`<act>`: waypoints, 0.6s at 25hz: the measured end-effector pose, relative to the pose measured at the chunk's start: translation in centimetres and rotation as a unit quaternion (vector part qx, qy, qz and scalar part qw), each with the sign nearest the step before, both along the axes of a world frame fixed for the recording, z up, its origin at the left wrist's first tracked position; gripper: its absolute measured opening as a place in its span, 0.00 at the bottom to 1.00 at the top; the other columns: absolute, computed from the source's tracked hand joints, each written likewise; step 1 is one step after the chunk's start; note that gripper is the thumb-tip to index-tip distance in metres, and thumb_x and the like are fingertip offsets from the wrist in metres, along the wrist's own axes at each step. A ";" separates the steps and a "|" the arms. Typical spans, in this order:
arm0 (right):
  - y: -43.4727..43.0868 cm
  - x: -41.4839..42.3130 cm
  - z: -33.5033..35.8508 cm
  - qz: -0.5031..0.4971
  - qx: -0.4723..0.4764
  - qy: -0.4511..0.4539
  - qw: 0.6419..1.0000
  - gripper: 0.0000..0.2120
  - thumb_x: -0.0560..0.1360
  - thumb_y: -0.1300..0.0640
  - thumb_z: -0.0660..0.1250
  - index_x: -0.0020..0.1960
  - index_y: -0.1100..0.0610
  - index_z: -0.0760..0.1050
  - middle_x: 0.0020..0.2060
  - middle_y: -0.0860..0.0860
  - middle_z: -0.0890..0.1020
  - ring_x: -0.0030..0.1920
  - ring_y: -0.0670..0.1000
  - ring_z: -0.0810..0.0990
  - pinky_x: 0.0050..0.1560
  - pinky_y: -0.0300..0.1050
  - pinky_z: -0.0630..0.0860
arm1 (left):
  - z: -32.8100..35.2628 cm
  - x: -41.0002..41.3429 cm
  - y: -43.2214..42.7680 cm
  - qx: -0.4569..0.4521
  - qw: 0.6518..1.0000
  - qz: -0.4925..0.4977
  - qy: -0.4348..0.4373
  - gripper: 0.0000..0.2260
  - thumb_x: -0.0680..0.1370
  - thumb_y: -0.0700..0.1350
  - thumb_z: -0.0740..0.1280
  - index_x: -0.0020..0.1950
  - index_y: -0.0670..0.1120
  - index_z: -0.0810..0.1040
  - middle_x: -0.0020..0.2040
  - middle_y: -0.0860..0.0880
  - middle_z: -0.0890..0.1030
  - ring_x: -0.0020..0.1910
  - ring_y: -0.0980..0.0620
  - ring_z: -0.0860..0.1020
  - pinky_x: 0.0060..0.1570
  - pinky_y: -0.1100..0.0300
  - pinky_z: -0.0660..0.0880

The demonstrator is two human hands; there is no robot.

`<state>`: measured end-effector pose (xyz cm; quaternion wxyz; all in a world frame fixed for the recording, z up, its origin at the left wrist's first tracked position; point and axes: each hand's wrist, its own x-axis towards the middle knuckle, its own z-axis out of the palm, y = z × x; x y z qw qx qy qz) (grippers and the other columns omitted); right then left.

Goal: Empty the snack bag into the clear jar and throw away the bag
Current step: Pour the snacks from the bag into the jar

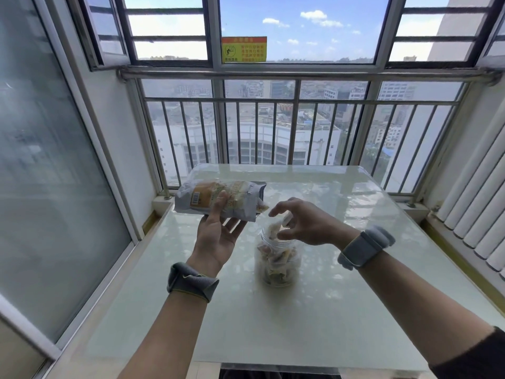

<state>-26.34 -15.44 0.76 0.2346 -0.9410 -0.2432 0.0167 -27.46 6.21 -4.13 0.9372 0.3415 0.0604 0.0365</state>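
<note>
Two hands work over a glossy table [341, 310] on a glazed balcony. From the jar [277, 258], which stands upright near the table's middle with no lid on, the bag [218, 199] sits at about eleven o'clock, raised clear of the tabletop. The left hand [216, 239] holds it from beneath, thumb pressed on the printed face and fingers under the far side, so the hand is clamped on the bag. It lies almost level with its torn mouth turned toward the jar at roughly four o'clock, probably so the contents come out a few at a time rather than in a rush. The right hand [303, 224] hovers directly above the jar's rim, fingers curled and partly closed around a pale wrapped snack [274, 229] that pokes out of the opening; it appears to be feeding or pressing pieces down, since the mouth is narrow. More wrapped pieces already fill much of the jar. The bag looks bulky on its closed end, so I judge the emptying only partway done. No bin is in view.
</note>
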 end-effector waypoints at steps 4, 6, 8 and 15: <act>-0.3 0.0 0.5 -0.012 0.043 -0.088 0.995 0.13 0.75 0.58 0.75 0.59 0.53 0.81 0.52 0.52 0.78 0.46 0.51 0.80 0.51 0.46 0.79 | 0.0 -0.1 0.1 -0.006 1.000 0.000 -0.006 0.25 0.70 0.49 0.76 0.66 0.49 0.78 0.59 0.44 0.86 0.49 0.46 0.88 0.43 0.51 0.85; 0.0 -0.2 0.0 -0.012 0.057 -0.120 0.991 0.16 0.74 0.57 0.76 0.60 0.53 0.78 0.49 0.50 0.77 0.42 0.50 0.80 0.47 0.45 0.79 | 0.1 -0.1 -0.1 -0.008 1.000 -0.003 -0.005 0.27 0.70 0.49 0.76 0.69 0.48 0.77 0.61 0.43 0.85 0.50 0.46 0.88 0.44 0.50 0.85; 0.1 -0.5 -0.9 -0.008 0.031 -0.151 0.988 0.14 0.74 0.57 0.76 0.56 0.54 0.76 0.48 0.50 0.76 0.42 0.53 0.80 0.46 0.46 0.78 | 0.2 -0.2 -0.2 -0.011 1.000 -0.004 -0.005 0.29 0.70 0.48 0.76 0.71 0.48 0.76 0.63 0.42 0.84 0.51 0.45 0.87 0.44 0.50 0.85; 0.3 -1.2 -1.4 0.031 -0.093 -0.099 0.990 0.19 0.83 0.45 0.59 0.41 0.54 0.80 0.43 0.50 0.85 0.54 0.51 0.77 0.57 0.49 0.69 | 0.4 -0.5 -0.1 -0.008 1.000 -0.002 -0.016 0.27 0.70 0.48 0.75 0.69 0.49 0.77 0.65 0.42 0.83 0.51 0.45 0.87 0.44 0.50 0.85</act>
